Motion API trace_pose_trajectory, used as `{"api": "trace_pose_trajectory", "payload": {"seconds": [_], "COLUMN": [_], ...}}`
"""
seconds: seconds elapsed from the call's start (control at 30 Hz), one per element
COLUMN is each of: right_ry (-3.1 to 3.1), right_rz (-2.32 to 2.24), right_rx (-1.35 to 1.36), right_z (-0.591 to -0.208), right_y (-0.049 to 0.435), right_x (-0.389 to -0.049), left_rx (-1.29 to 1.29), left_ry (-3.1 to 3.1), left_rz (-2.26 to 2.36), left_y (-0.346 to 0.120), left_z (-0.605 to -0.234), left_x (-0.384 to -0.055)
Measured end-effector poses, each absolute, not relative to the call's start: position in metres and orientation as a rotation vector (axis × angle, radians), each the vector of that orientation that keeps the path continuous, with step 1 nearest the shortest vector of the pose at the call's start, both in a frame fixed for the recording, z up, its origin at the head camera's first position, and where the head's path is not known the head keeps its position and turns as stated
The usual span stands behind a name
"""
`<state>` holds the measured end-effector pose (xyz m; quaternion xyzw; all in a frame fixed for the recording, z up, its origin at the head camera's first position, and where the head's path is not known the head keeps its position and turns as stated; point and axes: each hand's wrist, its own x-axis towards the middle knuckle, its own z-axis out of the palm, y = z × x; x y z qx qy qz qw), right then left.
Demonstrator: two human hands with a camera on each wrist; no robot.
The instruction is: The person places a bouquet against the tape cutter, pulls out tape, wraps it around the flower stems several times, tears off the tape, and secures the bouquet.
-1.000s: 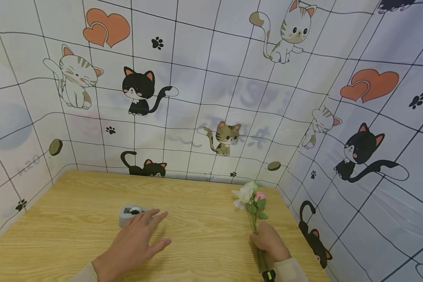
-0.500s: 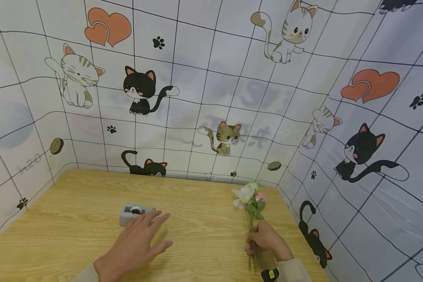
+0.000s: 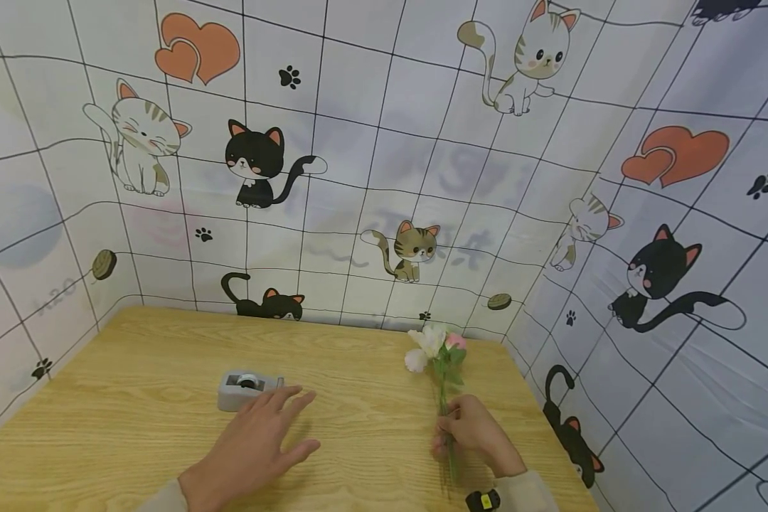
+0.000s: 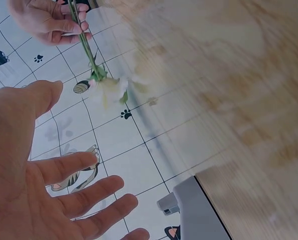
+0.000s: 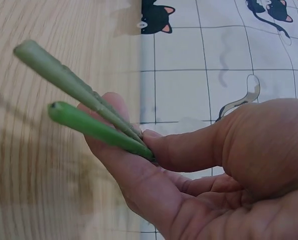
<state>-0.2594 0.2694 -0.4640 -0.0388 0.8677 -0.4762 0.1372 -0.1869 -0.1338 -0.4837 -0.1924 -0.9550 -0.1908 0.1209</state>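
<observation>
My right hand pinches the green stems of a small bunch of flowers near the table's right side. A white flower and a pink flower with green leaves top the bunch. Up close in the right wrist view, two stem ends stick out between thumb and forefinger. With fingers spread and holding nothing, my left hand hovers at the near side of a grey tape dispenser. That hand partly hides the dispenser in the head view; whether they touch cannot be told.
The light wood table meets a wall sheet printed with cats, hearts and paw prints at the back. The same sheet runs along both sides. A dark band with a yellow mark shows at the right wrist.
The right hand has shifted left with the flowers, whose heads now lean further left. The left hand has drifted slightly to the right, fingers still spread. The tape dispenser stays in place.
</observation>
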Motion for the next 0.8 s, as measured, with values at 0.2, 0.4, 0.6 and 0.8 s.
{"api": "trace_pose_trajectory", "payload": {"seconds": [0.2,0.4,0.6,0.8], "right_ry": [2.446,2.347,2.309,2.294], "right_rz": [-1.431,-1.520,-1.549,-1.568], "right_rx": [-0.193,-0.182,-0.194,-0.203], "right_z": [-0.459,-0.458,-0.457,-0.457], "right_y": [0.260,0.243,0.226,0.212], "right_x": [-0.256,-0.254,-0.252,-0.252], "left_rx": [-0.580,-0.603,-0.626,-0.664], "left_ry": [-2.780,-2.798,-2.777,-2.736], "left_rz": [-0.549,-0.579,-0.567,-0.534], "left_y": [-0.130,-0.125,-0.121,-0.117], "left_z": [-0.484,-0.484,-0.488,-0.491], "left_x": [-0.187,-0.189,-0.188,-0.187]}}
